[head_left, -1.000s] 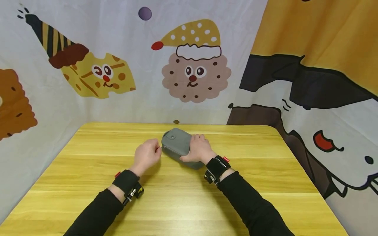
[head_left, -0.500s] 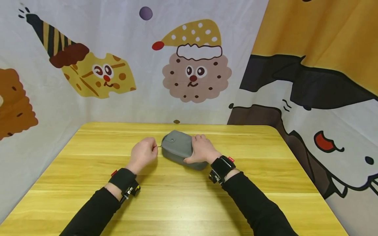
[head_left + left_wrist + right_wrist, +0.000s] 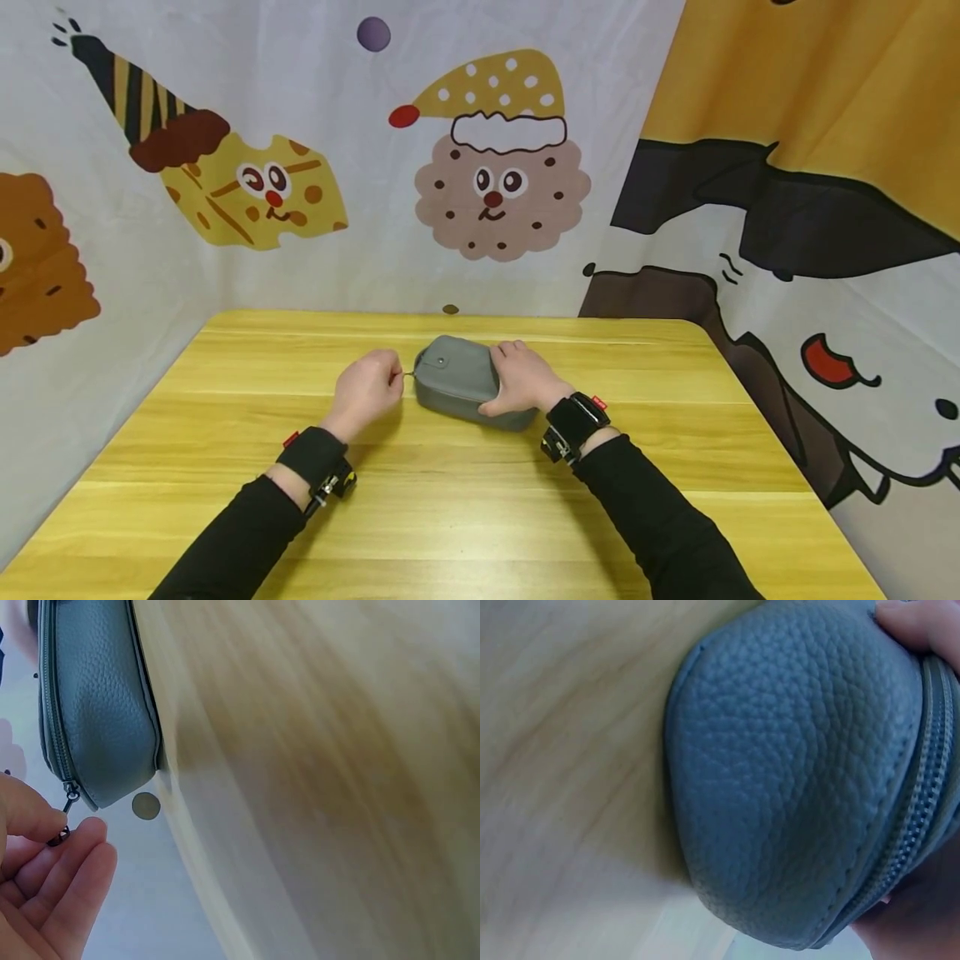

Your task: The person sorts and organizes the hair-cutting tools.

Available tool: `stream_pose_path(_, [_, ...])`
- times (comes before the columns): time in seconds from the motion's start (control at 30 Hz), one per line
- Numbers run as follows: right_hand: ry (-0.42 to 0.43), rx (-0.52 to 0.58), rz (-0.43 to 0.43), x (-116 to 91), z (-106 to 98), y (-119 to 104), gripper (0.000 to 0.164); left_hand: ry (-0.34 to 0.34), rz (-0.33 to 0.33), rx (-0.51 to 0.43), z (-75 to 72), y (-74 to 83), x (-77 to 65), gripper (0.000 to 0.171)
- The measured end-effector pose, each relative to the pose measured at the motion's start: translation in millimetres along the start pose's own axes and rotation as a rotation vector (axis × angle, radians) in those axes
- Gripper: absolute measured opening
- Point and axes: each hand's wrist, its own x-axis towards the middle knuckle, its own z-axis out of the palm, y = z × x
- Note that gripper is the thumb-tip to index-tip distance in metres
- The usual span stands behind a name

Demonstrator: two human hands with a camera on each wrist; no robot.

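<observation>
A grey pebbled zippered pouch (image 3: 457, 371) with a snap tab lies on the wooden table. Its zipper (image 3: 915, 817) runs along the upper edge of the side. My left hand (image 3: 367, 387) is at the pouch's left end. In the left wrist view, thumb and fingers pinch the small metal zipper pull (image 3: 67, 806), drawn out from the corner where the slider sits. My right hand (image 3: 528, 379) grips the right end of the pouch from above, thumb on the near side and fingers over the top. The zip teeth look closed in the wrist views.
The light wooden table (image 3: 450, 517) spreads around the pouch, its far edge a short way behind it. A cloth curtain (image 3: 360, 275) printed with cartoon figures hangs behind and along the sides. Both wrists wear black straps with small cameras.
The pouch has turned a little and shifted slightly right with my right hand. My left hand first drew left, so the zipper pull now shows stretched between fingers and pouch.
</observation>
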Motion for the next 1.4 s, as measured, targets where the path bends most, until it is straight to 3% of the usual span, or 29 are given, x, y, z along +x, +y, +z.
stream_pose_path(0.57, [-0.003,0.035,-0.062,0.9,-2.0,11.0,0.105,-0.005,0.042,0.026,-0.8,2.5,1.6,0.022])
stream_pose_path(0.77, [-0.024,0.055,-0.099,1.1,-2.7,20.5,0.107,-0.008,0.128,0.015,-2.3,2.6,0.5,0.022])
stream_pose_path(1.0, [-0.032,0.074,-0.137,1.3,-2.2,30.0,0.107,-0.041,0.218,0.011,-1.0,1.5,-1.3,0.022])
stream_pose_path(1.4, [-0.084,0.104,-0.204,-8.0,-7.1,41.5,0.109,-0.114,0.235,-0.074,-4.2,15.3,-16.6,0.025])
